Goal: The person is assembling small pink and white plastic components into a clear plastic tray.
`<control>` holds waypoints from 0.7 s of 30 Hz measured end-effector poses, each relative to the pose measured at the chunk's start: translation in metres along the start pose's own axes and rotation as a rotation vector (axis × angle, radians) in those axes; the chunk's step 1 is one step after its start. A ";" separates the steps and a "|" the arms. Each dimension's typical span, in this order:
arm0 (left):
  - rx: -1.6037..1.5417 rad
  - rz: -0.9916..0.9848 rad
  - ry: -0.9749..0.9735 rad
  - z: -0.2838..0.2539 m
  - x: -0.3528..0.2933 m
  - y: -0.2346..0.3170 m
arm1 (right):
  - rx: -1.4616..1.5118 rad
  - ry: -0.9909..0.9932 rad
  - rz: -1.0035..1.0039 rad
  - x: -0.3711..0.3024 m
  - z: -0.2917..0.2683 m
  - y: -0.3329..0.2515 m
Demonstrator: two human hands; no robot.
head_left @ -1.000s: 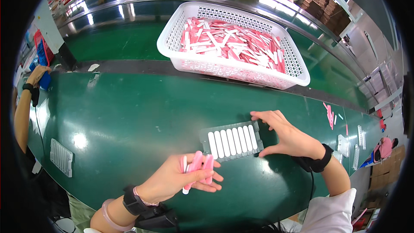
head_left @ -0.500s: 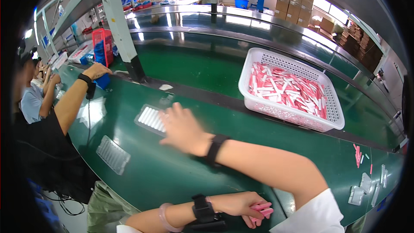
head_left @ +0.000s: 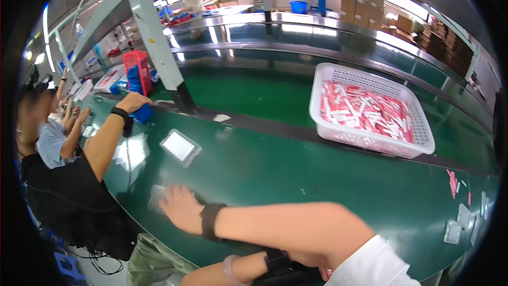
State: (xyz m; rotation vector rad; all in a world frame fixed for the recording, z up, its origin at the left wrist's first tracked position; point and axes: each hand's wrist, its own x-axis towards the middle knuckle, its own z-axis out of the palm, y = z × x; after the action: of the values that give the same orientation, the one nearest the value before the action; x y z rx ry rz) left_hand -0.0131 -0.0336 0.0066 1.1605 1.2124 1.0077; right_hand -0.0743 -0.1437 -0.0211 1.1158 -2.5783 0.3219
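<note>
My right hand (head_left: pixel 182 209) reaches far to the left, fingers stretched over a clear ribbed plastic tray (head_left: pixel 156 199) and touching it. Past it on the green bench lies another clear tray (head_left: pixel 181 147), filled with a row of white sticks. My left hand (head_left: pixel 309 259) is low in front of me, largely covered by my right forearm. A bit of the pink sticks (head_left: pixel 325 273) shows at its fingers, which are mostly hidden.
A white perforated basket (head_left: pixel 373 145) heaped with pink and white sticks stands at the right. Loose pink sticks (head_left: pixel 452 182) and clear plastic pieces (head_left: pixel 453 231) lie at the far right. A co-worker's arm (head_left: pixel 103 145) reaches to a blue container (head_left: pixel 142 113) at the left, beside a metal post (head_left: pixel 159 47).
My right hand has moved from the filled tray down and left to the other clear tray. The filled tray has shifted left and turned. My right forearm now covers most of my left hand.
</note>
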 end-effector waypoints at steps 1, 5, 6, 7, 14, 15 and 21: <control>-0.015 -0.002 -0.014 0.007 0.007 -0.003 | 0.120 -0.033 -0.117 -0.007 -0.010 0.014; -0.529 -0.201 -0.073 0.012 0.014 -0.012 | 0.174 -0.349 -0.186 -0.071 -0.074 0.096; -0.554 -0.206 -0.046 0.011 0.019 -0.010 | 0.102 -0.357 -0.171 -0.098 -0.085 0.121; -0.583 -0.215 -0.009 0.010 0.022 -0.008 | 0.179 -0.299 -0.123 -0.129 -0.104 0.143; -0.676 -0.107 0.492 0.000 0.023 0.005 | 0.247 -0.367 0.312 -0.277 -0.189 0.169; -0.673 -0.105 0.474 0.000 0.026 0.005 | 0.165 -0.381 0.361 -0.288 -0.198 0.159; -0.606 -0.134 0.554 0.002 0.026 0.012 | 1.128 0.016 0.850 -0.289 -0.185 0.116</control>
State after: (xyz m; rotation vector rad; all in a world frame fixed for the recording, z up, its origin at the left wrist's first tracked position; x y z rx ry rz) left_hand -0.0081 -0.0065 0.0149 0.3260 1.2485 1.5137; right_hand 0.0627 0.1869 0.0346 0.0859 -2.6513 2.0999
